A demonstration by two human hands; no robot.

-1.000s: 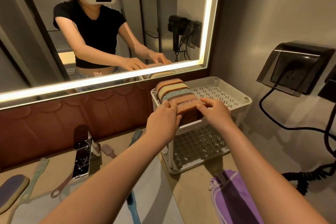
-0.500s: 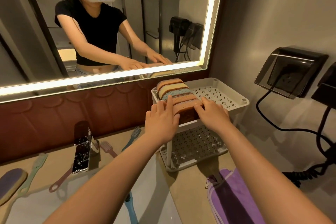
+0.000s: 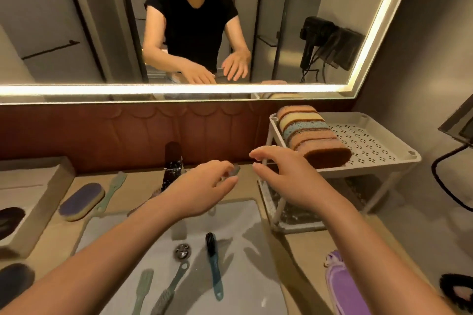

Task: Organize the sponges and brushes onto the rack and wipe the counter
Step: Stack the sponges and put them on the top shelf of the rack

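A row of several sponges [image 3: 312, 133], orange, yellow and blue, stands on edge on the top tier of the white two-tier rack [image 3: 384, 161] at the right. My left hand [image 3: 202, 189] hovers over the counter behind the sink, fingers relaxed, just in front of a small grey brush head [image 3: 235, 170]. Beside the rack's front left post, my right hand [image 3: 284, 179] is open and holds nothing. A dark teal brush [image 3: 213, 263], a pale green brush [image 3: 142, 291] and a grey brush [image 3: 171, 286] lie in the white sink [image 3: 245, 276].
A purple-topped sponge [image 3: 82, 201] and a green brush handle [image 3: 112, 189] lie on the counter at left, near a beige tray [image 3: 38, 199]. The faucet [image 3: 172, 169] stands behind the sink. A purple cloth [image 3: 343, 286] lies at the front right. A black cable [image 3: 445, 186] hangs right of the rack.
Both hands have let go of the sponges on the rack's top tier and moved left and down over the counter. The view has swung left and down to the sink.
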